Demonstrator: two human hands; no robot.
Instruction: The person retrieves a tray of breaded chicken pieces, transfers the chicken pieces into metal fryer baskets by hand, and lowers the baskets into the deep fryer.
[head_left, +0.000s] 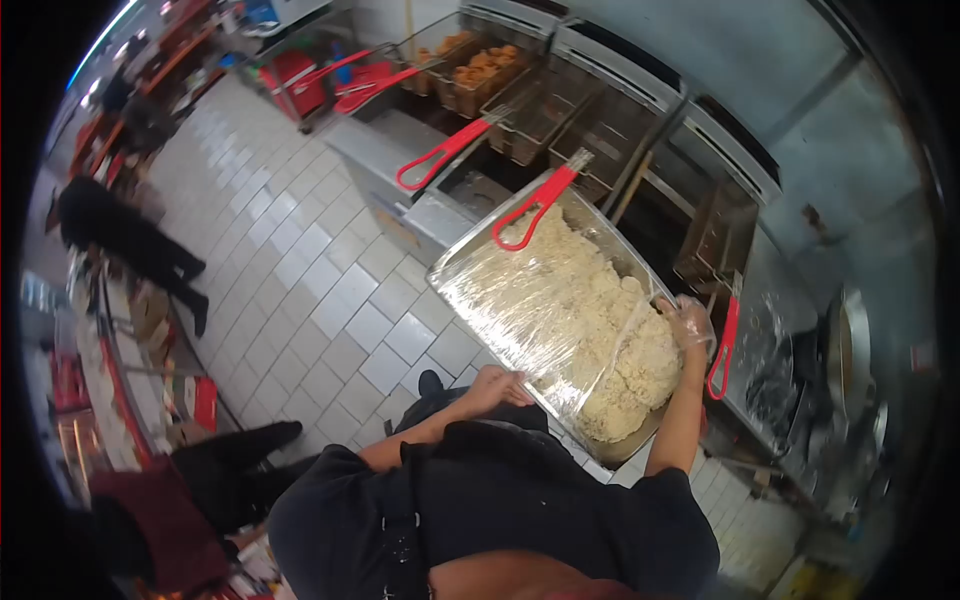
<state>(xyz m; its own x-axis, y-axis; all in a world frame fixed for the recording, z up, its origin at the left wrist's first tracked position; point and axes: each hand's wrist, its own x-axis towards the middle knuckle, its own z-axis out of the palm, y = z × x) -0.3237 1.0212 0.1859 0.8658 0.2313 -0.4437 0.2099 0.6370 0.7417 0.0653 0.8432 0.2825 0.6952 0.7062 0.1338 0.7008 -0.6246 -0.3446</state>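
A large metal tray (440, 280) of pale, crumbly coated food (625, 375) is tilted in front of my body. Clear plastic film (530, 300) covers its left and middle part; the food at the right lies bare. My left hand (497, 388) grips the near left rim, fingers partly hidden beneath. On the right rim, my right hand (686, 322), in clear plastic, is closed around the edge near the film's end. A red fryer-basket handle (540, 215) overlaps the tray's far side.
Fryers with wire baskets (530, 120) line the far side, and fried pieces (485, 67) fill some. Another red handle (724, 345) juts out at the right, near a wok (850, 350). Tiled floor (310, 250) stretches left. Two people (130, 235) (180, 510) stand at the left.
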